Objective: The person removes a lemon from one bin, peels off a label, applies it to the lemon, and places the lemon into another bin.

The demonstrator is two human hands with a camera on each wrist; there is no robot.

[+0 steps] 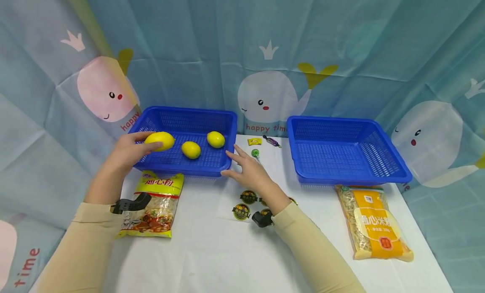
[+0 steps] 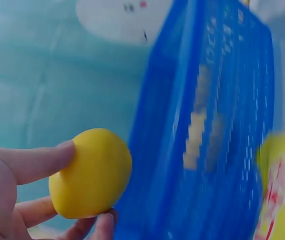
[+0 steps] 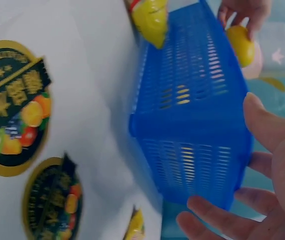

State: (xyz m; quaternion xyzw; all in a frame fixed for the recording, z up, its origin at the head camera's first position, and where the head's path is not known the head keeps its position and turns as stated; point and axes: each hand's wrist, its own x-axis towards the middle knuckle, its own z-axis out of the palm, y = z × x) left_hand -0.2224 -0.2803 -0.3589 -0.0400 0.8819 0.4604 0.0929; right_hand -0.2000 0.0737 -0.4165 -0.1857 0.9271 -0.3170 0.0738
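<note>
My left hand (image 1: 130,152) grips a yellow lemon (image 1: 159,141) over the left rim of the left blue basket (image 1: 197,171); the left wrist view shows the fingers (image 2: 30,162) curled round the lemon (image 2: 90,172). Two more lemons (image 1: 191,150) (image 1: 215,139) lie inside that basket. My right hand (image 1: 246,166) is open, its straight fingers touching the basket's front right corner (image 3: 192,165). The right wrist view shows the fingertips (image 3: 207,212) against the basket wall.
An empty blue basket (image 1: 394,171) stands at the right. A yellow pasta bag (image 1: 155,204) lies front left, an orange-labelled pasta bag (image 1: 373,223) front right. Round fruit stickers (image 1: 242,204) lie under my right wrist. Small candies (image 1: 261,143) sit between the baskets.
</note>
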